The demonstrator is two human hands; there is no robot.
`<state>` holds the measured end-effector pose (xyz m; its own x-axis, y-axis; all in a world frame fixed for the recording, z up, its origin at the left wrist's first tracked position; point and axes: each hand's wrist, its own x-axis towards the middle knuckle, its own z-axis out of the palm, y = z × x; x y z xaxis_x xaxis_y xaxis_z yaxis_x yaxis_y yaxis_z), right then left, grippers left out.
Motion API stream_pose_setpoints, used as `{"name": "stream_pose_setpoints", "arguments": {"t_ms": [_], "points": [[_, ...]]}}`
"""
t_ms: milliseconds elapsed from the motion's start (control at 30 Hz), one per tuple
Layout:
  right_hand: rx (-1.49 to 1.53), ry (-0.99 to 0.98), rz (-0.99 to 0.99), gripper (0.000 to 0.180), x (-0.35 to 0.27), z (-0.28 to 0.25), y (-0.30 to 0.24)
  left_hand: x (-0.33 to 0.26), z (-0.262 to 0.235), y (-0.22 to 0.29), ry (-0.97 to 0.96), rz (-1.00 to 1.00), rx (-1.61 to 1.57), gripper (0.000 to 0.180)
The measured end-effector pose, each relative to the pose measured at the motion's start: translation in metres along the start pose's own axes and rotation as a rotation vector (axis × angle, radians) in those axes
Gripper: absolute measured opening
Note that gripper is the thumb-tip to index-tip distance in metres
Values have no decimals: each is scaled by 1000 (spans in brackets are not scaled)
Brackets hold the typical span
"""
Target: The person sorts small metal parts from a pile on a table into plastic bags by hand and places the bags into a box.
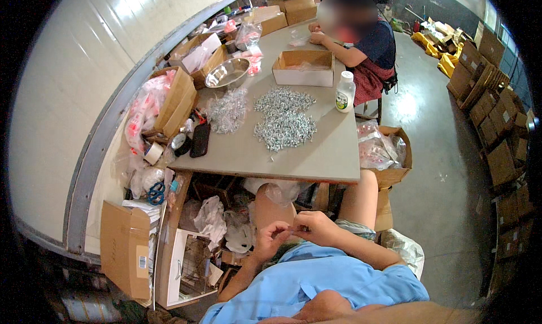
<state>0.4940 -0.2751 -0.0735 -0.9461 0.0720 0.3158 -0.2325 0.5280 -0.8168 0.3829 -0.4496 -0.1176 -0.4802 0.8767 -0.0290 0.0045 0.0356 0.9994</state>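
Over my lap, my left hand [272,240] and my right hand [314,228] meet, fingertips pinched close together. Something small and thin seems to be between them, too small to name. Beyond them, a clear plastic bag [280,193] lies by my knee, below the table's front edge. On the grey table [237,157], two heaps of small silvery metal pieces [285,129], like screws, lie side by side front to back. Left of the heaps is a pile of small clear plastic bags [227,110], some seeming to have metal pieces inside.
Around the table stand a white bottle [345,92], an open carton [304,75], a steel bowl [227,73] and a black phone [200,140]. Another person [361,47] sits at the far right. Cartons line the left wall; a bag-filled box [395,154] stands right.
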Motion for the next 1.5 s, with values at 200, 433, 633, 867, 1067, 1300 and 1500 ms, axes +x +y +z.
{"name": "stream_pose_setpoints", "arguments": {"t_ms": [200,433,633,867,1067,1300,1500], "points": [[35,-18,164,15,-14,-8,-13,-2,18,19,67,187,227,16],[60,-94,104,14,-17,-23,-6,22,21,33,-65,118,204,12],[90,0,39,10,-2,-43,18,71,18,48,-125,-6,284,4],[168,149,61,12,51,-95,80,177,-29,81,-75,-89,190,9],[13,165,122,15,68,-94,125,279,-138,120,658,223,632,16],[137,184,205,15,70,-96,121,415,-113,134,320,453,890,27],[63,238,154,11,74,-94,127,595,-72,107,-85,393,1306,24]]}}
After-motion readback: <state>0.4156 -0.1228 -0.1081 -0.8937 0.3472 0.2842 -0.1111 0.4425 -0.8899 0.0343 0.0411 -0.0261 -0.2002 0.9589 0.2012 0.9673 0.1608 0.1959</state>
